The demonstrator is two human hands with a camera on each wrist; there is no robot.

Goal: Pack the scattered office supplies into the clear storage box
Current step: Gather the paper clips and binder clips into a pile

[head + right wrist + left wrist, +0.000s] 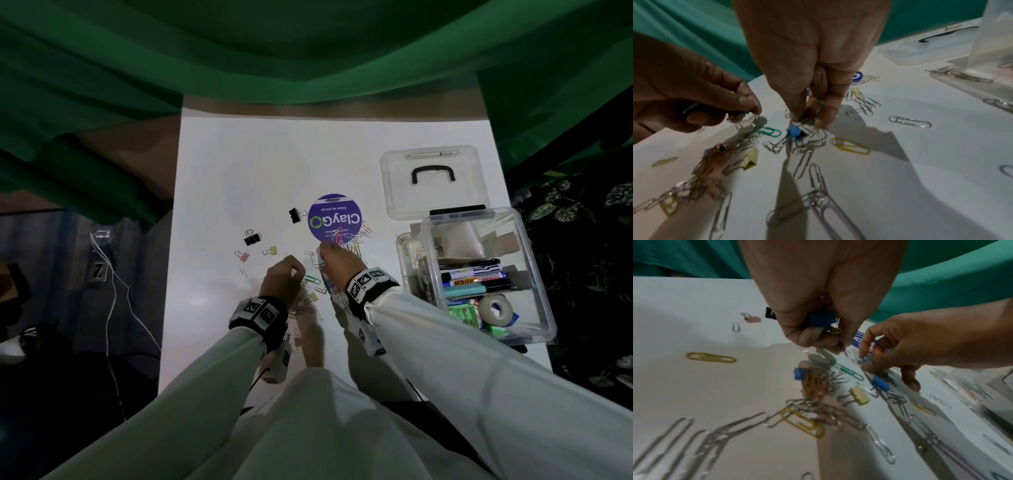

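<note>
Paper clips (818, 386) and small binder clips lie scattered on the white table (239, 171). My left hand (824, 340) is curled round a blue binder clip (823, 319) and several paper clips, its fingertips just above the pile. My right hand (807, 120) pinches a few silver paper clips over another blue binder clip (794, 131) on the table. In the head view, the left hand (286, 274) and the right hand (334, 260) are close together. The clear storage box (534, 240) stands open at the right, holding markers and tape.
The box lid (431, 178) lies flat behind the box. A round purple badge (335, 219) sits mid-table with clips on it. Two black binder clips (295, 215), a yellow one (271, 250) and a pink one (244, 257) lie to the left. Green cloth hangs behind.
</note>
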